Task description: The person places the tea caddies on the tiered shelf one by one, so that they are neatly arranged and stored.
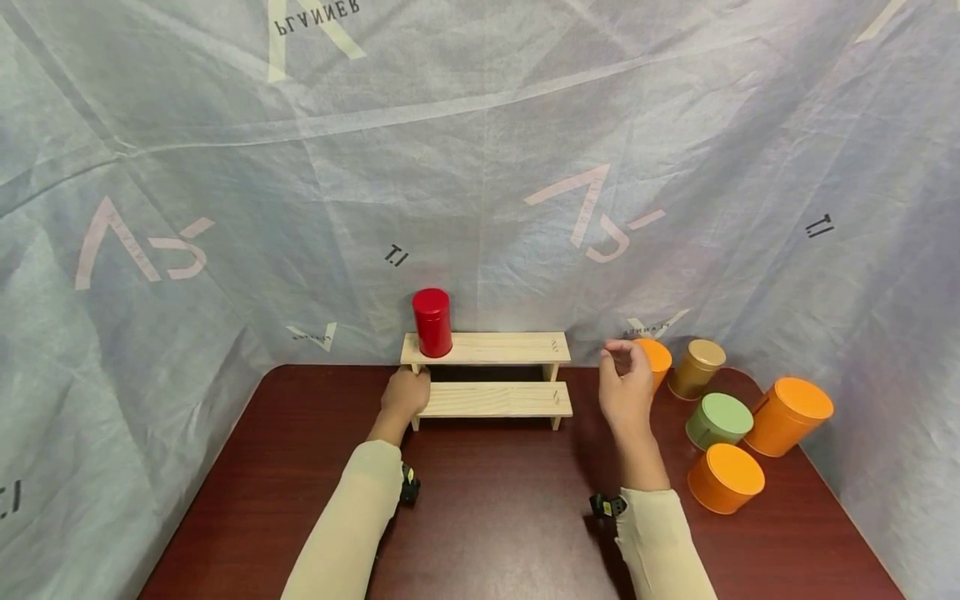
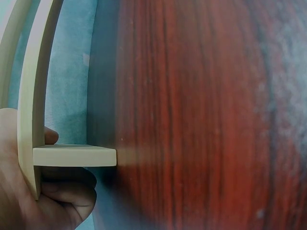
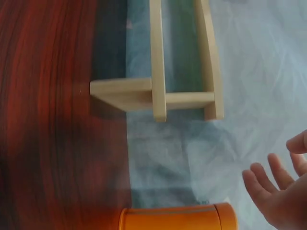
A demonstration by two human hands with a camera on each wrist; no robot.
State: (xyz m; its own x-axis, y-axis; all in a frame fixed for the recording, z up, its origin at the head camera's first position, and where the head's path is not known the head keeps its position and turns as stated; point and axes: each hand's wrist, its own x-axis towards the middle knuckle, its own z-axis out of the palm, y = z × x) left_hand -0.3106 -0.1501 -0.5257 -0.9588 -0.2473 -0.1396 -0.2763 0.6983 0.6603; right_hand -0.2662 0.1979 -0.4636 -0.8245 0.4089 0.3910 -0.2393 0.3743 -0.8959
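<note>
A two-step wooden shelf (image 1: 491,399) stands at the table's back edge, with a red lidded canister (image 1: 432,325) upright on the left of its upper step. My left hand (image 1: 406,393) grips the left end of the lower step; in the left wrist view its curled fingers (image 2: 72,195) wrap under the board beside the leg (image 2: 76,156). Off the shelf's right end, my right hand (image 1: 628,392) is raised with fingers loosely bent and nothing in them. Nearest to it is a tall orange canister (image 3: 177,219), partly hidden behind the hand in the head view.
Right of my right hand stand a gold canister (image 1: 697,368), a green one (image 1: 719,421), a large orange one (image 1: 791,417) and a shorter orange one (image 1: 726,478). Grey printed sheeting (image 1: 480,183) hangs behind and beside the dark red table (image 1: 487,517).
</note>
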